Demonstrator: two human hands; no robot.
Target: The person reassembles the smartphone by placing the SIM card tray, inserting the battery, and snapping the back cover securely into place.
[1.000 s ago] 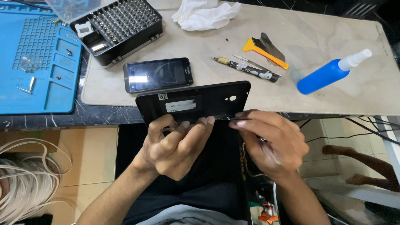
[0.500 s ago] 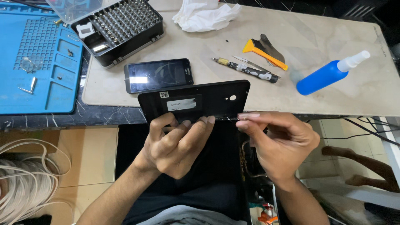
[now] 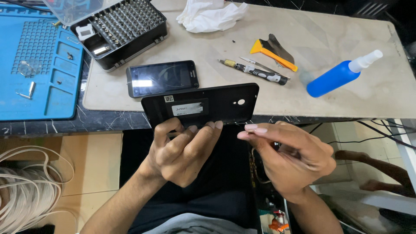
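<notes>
Black back cover (image 3: 203, 104) is gripped along its lower edge by left hand (image 3: 180, 149), over table edge (image 3: 108, 123) | right hand (image 3: 290, 151) pinched, empty-looking, just beside | cover best kept level, supported.

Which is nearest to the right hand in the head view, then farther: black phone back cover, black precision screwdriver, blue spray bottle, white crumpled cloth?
From the right hand:
1. Black phone back cover, just up-left of its fingertips.
2. Black precision screwdriver, on the mat above.
3. Blue spray bottle, up-right.
4. White crumpled cloth, far edge of the mat.
</notes>
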